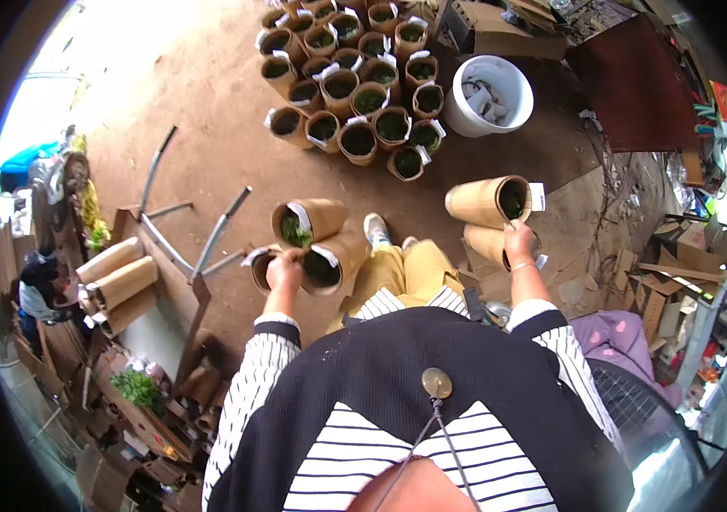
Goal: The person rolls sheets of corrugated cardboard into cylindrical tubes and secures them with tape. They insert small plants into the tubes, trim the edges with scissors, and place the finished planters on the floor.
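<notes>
The left hand [285, 270] is closed around a bunch of three brown paper tubes [316, 239] with green plants inside, fingers curled over their rims where white tags stick out. The right hand [520, 241] grips two more paper tubes [490, 201], one stacked above the other, fingers closed at their open ends. Both bundles hang above the dirt floor [201, 102] in front of the person's yellow trousers [402, 271] (one white shoe [375, 229] shows between the bundles). Ahead stands a cluster of filled tubes [355, 77], upright on the floor, with a white bucket [490, 94] just beside it.
</notes>
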`<move>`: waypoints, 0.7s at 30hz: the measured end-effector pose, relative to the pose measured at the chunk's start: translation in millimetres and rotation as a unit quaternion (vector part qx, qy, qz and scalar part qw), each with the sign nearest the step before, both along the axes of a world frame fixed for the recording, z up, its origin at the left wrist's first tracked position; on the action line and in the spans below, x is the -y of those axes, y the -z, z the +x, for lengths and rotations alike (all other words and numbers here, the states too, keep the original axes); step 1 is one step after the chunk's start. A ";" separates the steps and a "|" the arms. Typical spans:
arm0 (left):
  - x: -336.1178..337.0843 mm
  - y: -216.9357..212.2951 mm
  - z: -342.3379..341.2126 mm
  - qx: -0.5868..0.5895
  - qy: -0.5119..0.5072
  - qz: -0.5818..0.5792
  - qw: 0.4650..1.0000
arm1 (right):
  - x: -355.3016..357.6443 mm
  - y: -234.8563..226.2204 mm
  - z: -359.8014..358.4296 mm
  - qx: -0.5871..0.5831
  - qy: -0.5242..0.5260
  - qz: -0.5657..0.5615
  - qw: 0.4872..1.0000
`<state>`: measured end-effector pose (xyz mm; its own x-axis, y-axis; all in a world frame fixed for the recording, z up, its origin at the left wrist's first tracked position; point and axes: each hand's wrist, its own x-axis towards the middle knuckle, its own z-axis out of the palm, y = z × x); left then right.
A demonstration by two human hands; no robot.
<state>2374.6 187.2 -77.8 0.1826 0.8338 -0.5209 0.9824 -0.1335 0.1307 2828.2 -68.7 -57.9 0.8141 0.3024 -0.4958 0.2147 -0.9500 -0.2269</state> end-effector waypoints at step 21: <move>-46.4 236.5 206.2 -0.064 -0.184 -0.099 0.976 | -154.5 306.0 107.5 -0.039 0.212 0.098 0.972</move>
